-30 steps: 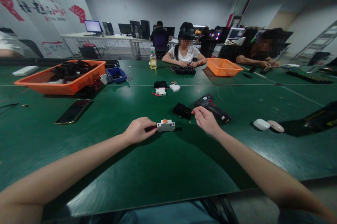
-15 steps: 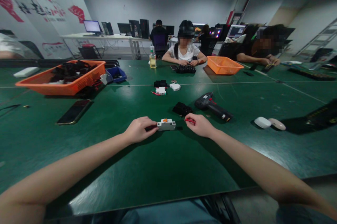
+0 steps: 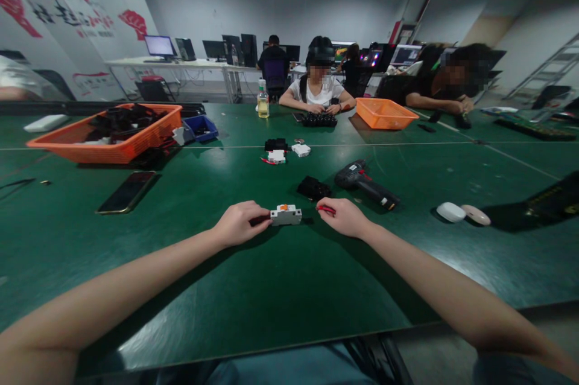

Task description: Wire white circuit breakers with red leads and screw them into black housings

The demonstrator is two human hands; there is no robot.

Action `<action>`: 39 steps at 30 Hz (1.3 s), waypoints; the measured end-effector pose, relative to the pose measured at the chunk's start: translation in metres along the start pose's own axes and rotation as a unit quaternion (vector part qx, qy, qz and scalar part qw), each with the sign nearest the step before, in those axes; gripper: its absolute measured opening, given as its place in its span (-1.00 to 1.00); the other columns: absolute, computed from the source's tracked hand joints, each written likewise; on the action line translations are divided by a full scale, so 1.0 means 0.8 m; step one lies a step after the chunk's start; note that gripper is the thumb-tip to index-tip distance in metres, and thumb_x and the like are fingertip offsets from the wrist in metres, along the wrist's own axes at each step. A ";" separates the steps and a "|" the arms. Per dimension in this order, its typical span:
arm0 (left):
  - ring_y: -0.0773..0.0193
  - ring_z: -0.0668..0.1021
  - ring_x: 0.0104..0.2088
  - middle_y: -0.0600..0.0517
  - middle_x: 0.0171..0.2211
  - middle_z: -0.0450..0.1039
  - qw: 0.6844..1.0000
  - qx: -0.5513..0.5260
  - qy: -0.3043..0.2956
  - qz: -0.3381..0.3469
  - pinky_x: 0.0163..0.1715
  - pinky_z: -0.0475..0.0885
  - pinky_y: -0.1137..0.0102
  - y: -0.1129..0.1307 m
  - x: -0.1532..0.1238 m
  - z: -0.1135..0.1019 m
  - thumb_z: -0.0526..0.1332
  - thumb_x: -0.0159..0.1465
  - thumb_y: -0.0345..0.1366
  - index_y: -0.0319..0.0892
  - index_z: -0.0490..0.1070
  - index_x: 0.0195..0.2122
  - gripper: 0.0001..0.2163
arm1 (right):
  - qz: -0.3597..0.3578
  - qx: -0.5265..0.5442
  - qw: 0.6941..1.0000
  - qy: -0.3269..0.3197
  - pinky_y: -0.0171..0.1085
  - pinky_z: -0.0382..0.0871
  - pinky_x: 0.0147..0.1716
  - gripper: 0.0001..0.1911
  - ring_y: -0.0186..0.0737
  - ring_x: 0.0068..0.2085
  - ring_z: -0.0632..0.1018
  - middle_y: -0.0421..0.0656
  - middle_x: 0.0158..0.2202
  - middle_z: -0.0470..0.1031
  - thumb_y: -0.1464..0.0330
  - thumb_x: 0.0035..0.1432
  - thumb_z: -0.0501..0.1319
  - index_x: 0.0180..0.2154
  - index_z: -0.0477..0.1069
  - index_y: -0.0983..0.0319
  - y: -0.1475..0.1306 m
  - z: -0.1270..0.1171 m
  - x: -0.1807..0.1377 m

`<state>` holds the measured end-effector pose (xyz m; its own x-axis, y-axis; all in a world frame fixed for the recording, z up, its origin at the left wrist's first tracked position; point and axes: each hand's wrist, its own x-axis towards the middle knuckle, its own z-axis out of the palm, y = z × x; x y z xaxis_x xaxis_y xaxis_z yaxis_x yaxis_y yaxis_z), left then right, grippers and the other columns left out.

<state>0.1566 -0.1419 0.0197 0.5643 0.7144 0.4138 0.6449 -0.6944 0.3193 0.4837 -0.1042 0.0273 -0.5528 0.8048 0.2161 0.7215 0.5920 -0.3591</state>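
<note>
A white circuit breaker (image 3: 286,216) with an orange lever stands on the green table in front of me. My left hand (image 3: 242,223) pinches its left end between thumb and fingers. To the right, apart from the breaker, my right hand (image 3: 346,217) is closed on a short red wire (image 3: 326,210), most of it hidden by the fingers. Just behind my right hand lies a black part (image 3: 313,187), whose kind I cannot make out. A dark cordless screwdriver (image 3: 367,184) rests behind and to the right of that hand.
Farther back lie two more white breakers (image 3: 277,157) and a black piece (image 3: 275,144). Left are a phone (image 3: 127,193), a filled orange basket (image 3: 108,152) and a blue bin (image 3: 199,130). A bottle (image 3: 263,101), another orange basket (image 3: 384,114) and co-workers are across the table.
My right hand has shifted very slightly, still holding the red wire. My left hand and the breaker stay in place. The co-worker at the far right has moved their hands.
</note>
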 end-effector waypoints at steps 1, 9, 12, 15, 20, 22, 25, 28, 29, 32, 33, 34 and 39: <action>0.30 0.52 -0.34 0.00 -0.33 0.56 1.000 0.000 0.001 0.000 -0.33 0.41 0.42 0.000 0.000 0.000 0.17 0.35 -0.19 -0.16 0.53 -0.15 -0.79 | -0.005 0.002 1.000 -0.002 -0.28 0.37 -0.29 -0.81 -0.19 -0.29 0.58 -0.16 -0.25 0.61 0.31 0.29 0.13 -0.15 0.50 0.16 0.000 0.000 0.000; 0.30 0.53 -0.33 -0.01 -0.32 0.56 1.000 -0.002 0.003 0.006 -0.33 0.41 0.42 -0.001 0.000 0.001 0.18 0.35 -0.20 -0.16 0.53 -0.16 -0.80 | -0.031 0.010 0.998 0.055 -0.22 0.40 -0.17 -0.62 -0.14 -0.12 0.57 -0.12 -0.03 0.57 0.22 0.41 -0.01 0.14 0.38 0.13 -0.015 -0.014 -0.005; 0.29 0.53 -0.33 -0.01 -0.32 0.57 1.000 -0.002 0.004 0.004 -0.33 0.41 0.42 -0.001 0.000 0.001 0.18 0.35 -0.20 -0.16 0.53 -0.15 -0.80 | 0.012 0.107 0.990 0.093 -0.26 0.34 -0.36 -0.66 -0.21 -0.35 0.52 -0.15 -0.29 0.54 0.22 0.38 0.02 0.09 0.36 0.16 -0.021 -0.016 -0.006; 0.29 0.53 -0.34 0.00 -0.33 0.56 1.000 0.001 0.004 0.004 -0.33 0.41 0.41 -0.001 0.001 0.001 0.18 0.34 -0.20 -0.16 0.53 -0.15 -0.80 | 0.094 0.398 0.906 0.109 -0.34 0.09 -0.62 -0.77 -0.34 -0.64 0.19 -0.33 -0.59 0.17 0.19 0.35 0.00 -0.16 0.31 0.17 -0.026 -0.019 -0.002; 0.29 0.53 -0.32 -0.01 -0.31 0.56 1.000 -0.002 0.001 -0.001 -0.31 0.42 0.41 -0.001 0.000 0.002 0.18 0.34 -0.19 -0.16 0.54 -0.14 -0.79 | 0.162 0.726 0.668 0.001 -0.40 -0.07 -0.68 -0.78 -0.43 -0.64 0.00 -0.36 -0.55 0.01 0.22 0.34 0.05 -0.31 0.26 0.20 -0.038 -0.035 0.003; 0.29 0.53 -0.31 -0.01 -0.31 0.56 1.000 -0.005 0.000 -0.004 -0.31 0.42 0.41 -0.001 0.000 0.002 0.18 0.34 -0.19 -0.16 0.54 -0.14 -0.79 | 0.155 0.753 0.639 -0.001 -0.42 -0.02 -0.64 -0.82 -0.44 -0.60 0.09 -0.34 -0.51 0.08 0.24 0.34 0.10 -0.27 0.29 0.21 -0.043 -0.040 0.002; 0.28 0.54 -0.30 -0.01 -0.30 0.57 1.000 -0.022 -0.004 -0.020 -0.29 0.42 0.40 0.000 0.000 0.001 0.18 0.34 -0.18 -0.15 0.54 -0.14 -0.78 | 0.128 0.726 0.676 0.012 -0.42 -0.02 -0.63 -0.82 -0.45 -0.60 0.13 -0.32 -0.48 0.15 0.19 0.34 0.13 -0.19 0.31 0.17 -0.047 -0.039 -0.001; 0.28 0.55 -0.31 -0.01 -0.28 0.57 0.992 -0.098 -0.010 -0.076 -0.28 0.43 0.39 -0.003 0.002 0.001 0.22 0.30 -0.14 -0.15 0.56 -0.16 -0.76 | 0.097 0.581 0.806 0.053 -0.39 0.01 -0.61 -0.78 -0.43 -0.58 0.19 -0.30 -0.49 0.22 0.15 0.34 0.13 -0.18 0.36 0.16 -0.047 -0.032 -0.006; 0.28 0.55 -0.32 0.00 -0.29 0.58 0.984 -0.142 -0.015 -0.106 -0.30 0.43 0.40 -0.005 0.003 0.001 0.24 0.28 -0.12 -0.16 0.57 -0.17 -0.75 | 0.084 0.511 0.852 0.072 -0.37 0.05 -0.59 -0.77 -0.41 -0.55 0.23 -0.29 -0.49 0.24 0.15 0.34 0.13 -0.18 0.38 0.17 -0.046 -0.029 -0.008; 0.27 0.57 -0.34 -0.01 -0.29 0.59 0.935 -0.298 -0.019 -0.191 -0.32 0.45 0.41 -0.014 0.007 0.000 0.30 0.21 -0.06 -0.19 0.57 -0.19 -0.70 | 0.034 0.329 0.938 0.100 -0.32 0.19 -0.48 -0.74 -0.34 -0.45 0.34 -0.24 -0.44 0.32 0.18 0.36 0.10 -0.14 0.43 0.19 -0.044 -0.022 -0.013; 0.27 0.57 -0.34 -0.01 -0.31 0.59 0.916 -0.342 -0.008 -0.209 -0.31 0.45 0.40 -0.018 0.008 -0.001 0.32 0.19 -0.05 -0.20 0.57 -0.21 -0.69 | 0.021 0.294 0.950 0.100 -0.31 0.22 -0.46 -0.74 -0.33 -0.44 0.36 -0.22 -0.42 0.35 0.19 0.38 0.08 -0.12 0.43 0.20 -0.043 -0.019 -0.015; 0.27 0.56 -0.35 -0.01 -0.33 0.59 0.900 -0.377 0.006 -0.221 -0.30 0.45 0.40 -0.021 0.009 -0.002 0.35 0.16 -0.06 -0.21 0.57 -0.23 -0.69 | 0.011 0.270 0.958 0.096 -0.31 0.23 -0.45 -0.73 -0.32 -0.43 0.37 -0.21 -0.40 0.38 0.19 0.38 0.06 -0.11 0.43 0.20 -0.043 -0.017 -0.016; 0.33 0.51 -0.42 0.01 -0.45 0.54 0.850 -0.462 0.057 -0.246 -0.36 0.40 0.45 -0.035 0.009 -0.004 0.40 0.10 -0.11 -0.24 0.58 -0.34 -0.73 | 0.000 0.215 0.973 0.078 -0.30 0.28 -0.44 -0.74 -0.30 -0.43 0.43 -0.17 -0.33 0.48 0.21 0.39 0.04 -0.09 0.41 0.21 -0.038 -0.010 -0.014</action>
<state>0.1407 -0.1175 0.0165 0.2563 0.9616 0.0985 0.0779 -0.1221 0.9895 0.4716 -0.1313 0.0432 -0.4582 0.8217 0.3390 0.4615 0.5459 -0.6993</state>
